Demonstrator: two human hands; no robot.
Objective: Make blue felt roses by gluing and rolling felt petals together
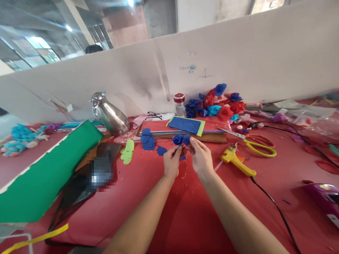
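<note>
Blue paper flower [178, 139] sits above the red table [148, 197], pinched between both hands, the left hand [172, 161] closed on its underside and the right hand [200, 157] with fingertips [191, 140] nipping a petal, while faint blue scribble on the white partition [238, 60] stays unreadable.

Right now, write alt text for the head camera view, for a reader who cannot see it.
Two bare hands, left hand and right hand, together hold a small blue fabric flower above a red table. A yellow glue gun and yellow-handled scissors lie to the right, green sheet to the left, and a pile of red and blue flowers sits against the white partition.
</note>
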